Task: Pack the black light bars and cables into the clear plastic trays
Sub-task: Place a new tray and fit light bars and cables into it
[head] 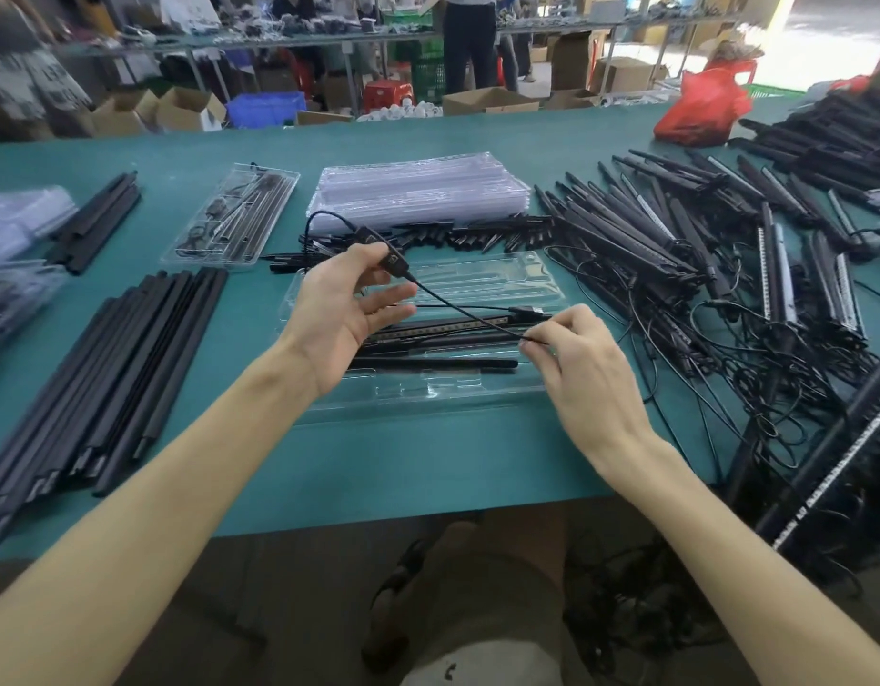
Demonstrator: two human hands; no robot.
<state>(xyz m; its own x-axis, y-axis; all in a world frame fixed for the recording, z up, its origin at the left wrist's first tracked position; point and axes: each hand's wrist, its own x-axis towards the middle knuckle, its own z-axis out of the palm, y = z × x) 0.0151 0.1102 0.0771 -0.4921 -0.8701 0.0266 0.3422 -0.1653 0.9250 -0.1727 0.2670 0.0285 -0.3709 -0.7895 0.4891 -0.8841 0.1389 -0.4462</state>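
Observation:
A clear plastic tray lies in front of me on the green table, with black light bars lying in its channels. My left hand is raised over the tray's left end and pinches the small black controller of a cable between thumb and forefinger, its other fingers spread. The thin black cable runs from there down to my right hand, which pinches it over the tray's right side.
A stack of empty clear trays and a filled tray lie behind. Black tubes are bundled at left. A big tangle of light bars with cables covers the right. A row of small black connectors sits mid-table.

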